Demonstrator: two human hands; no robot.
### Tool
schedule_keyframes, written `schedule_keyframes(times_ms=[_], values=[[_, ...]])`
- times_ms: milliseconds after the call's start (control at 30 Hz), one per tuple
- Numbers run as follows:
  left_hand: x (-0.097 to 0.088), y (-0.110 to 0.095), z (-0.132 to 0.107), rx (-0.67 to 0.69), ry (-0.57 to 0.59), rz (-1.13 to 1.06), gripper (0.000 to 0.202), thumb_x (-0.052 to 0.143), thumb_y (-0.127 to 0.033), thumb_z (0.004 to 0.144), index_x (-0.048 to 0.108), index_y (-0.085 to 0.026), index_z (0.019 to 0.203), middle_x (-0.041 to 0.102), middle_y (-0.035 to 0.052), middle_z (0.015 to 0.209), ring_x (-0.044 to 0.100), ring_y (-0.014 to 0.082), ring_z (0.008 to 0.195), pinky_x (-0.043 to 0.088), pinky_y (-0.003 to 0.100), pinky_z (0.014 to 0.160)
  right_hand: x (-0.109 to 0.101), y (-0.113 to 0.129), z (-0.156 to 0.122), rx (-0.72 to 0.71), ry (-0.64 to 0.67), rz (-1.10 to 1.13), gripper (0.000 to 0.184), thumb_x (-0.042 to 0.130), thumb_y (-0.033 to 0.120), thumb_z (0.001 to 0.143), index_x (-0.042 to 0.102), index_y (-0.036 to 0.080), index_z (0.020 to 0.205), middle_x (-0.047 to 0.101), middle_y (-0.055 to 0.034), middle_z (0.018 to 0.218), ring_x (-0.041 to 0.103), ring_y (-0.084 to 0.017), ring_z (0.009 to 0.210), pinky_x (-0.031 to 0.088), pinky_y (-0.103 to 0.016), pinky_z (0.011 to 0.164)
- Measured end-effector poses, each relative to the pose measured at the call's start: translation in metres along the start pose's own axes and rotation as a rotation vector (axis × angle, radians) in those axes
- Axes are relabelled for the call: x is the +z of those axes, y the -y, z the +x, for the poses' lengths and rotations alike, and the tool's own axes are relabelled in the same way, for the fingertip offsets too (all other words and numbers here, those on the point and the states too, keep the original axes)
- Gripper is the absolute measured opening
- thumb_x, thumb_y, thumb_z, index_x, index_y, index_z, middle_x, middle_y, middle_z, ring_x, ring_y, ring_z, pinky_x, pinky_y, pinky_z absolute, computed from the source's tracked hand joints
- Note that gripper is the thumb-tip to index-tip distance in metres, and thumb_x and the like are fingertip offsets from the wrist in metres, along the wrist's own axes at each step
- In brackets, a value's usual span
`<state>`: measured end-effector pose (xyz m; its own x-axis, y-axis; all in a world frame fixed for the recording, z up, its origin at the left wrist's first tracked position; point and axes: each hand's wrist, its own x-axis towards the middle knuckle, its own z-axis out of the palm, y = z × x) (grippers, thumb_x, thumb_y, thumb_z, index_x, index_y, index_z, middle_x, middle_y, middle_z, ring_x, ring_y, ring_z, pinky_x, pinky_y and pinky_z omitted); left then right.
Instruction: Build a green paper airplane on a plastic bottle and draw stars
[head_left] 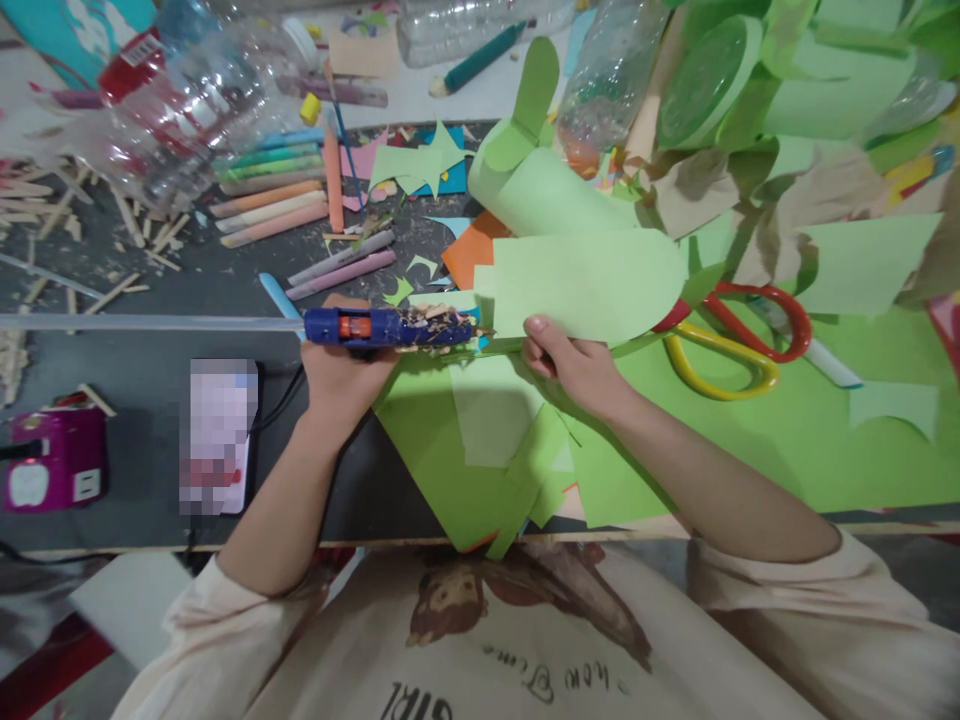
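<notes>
My left hand [349,375] is closed around a blue hot glue gun [367,326], its nozzle end crusted with bits of debris. A long clear glue stick [150,322] runs out of its back toward the left. The tip points at the edge of a pale green paper piece [592,280] with one rounded end. My right hand [566,362] pinches the lower edge of that paper, thumb on top. Just behind it lies a pale green paper tube [555,190] with darker green leaf shapes at its end. Whether tip and paper touch, I cannot tell.
Scissors with red and yellow handles [724,375] lie right of my right hand on green paper sheets [787,450]. A phone [217,435] and a purple box [56,460] sit at left. Markers [274,205], plastic bottles [217,110] and wood sticks [60,215] crowd the back.
</notes>
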<state>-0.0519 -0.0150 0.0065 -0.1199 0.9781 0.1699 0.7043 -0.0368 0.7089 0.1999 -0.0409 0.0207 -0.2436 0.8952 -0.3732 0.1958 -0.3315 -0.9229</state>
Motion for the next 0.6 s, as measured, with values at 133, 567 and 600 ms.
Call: schedule_keyframes(times_ms=[133, 567, 600], values=[[-0.0005, -0.0017, 0.0016, 0.045, -0.064, 0.019, 0.029, 0.07, -0.017, 0.055, 0.051, -0.025, 0.075, 0.064, 0.0004, 0.072, 0.065, 0.0224, 0.07, 0.056, 0.035, 0.069, -0.0001, -0.0002, 0.0006, -0.005, 0.017, 0.006, 0.067, 0.039, 0.086, 0.083, 0.036, 0.025, 0.056, 0.035, 0.0066, 0.049, 0.035, -0.011, 0.049, 0.032, -0.031, 0.059], [-0.0045, -0.0065, 0.003, 0.114, -0.111, 0.013, 0.026, 0.068, -0.025, 0.058, 0.046, -0.027, 0.072, 0.063, 0.0025, 0.073, 0.064, 0.0238, 0.067, 0.053, 0.038, 0.065, -0.0016, -0.0024, 0.0013, 0.0, 0.035, -0.013, 0.069, 0.039, 0.089, 0.079, 0.036, 0.025, 0.054, 0.035, 0.0067, 0.048, 0.035, -0.011, 0.048, 0.031, -0.031, 0.06], [-0.0043, -0.0072, 0.0033, 0.112, -0.117, 0.025, 0.025, 0.067, -0.025, 0.058, 0.047, -0.027, 0.073, 0.063, 0.002, 0.073, 0.064, 0.0233, 0.066, 0.053, 0.038, 0.064, -0.0016, -0.0022, 0.0014, 0.0, 0.039, -0.013, 0.07, 0.039, 0.09, 0.078, 0.035, 0.025, 0.054, 0.035, 0.0067, 0.048, 0.034, -0.011, 0.048, 0.032, -0.031, 0.06]])
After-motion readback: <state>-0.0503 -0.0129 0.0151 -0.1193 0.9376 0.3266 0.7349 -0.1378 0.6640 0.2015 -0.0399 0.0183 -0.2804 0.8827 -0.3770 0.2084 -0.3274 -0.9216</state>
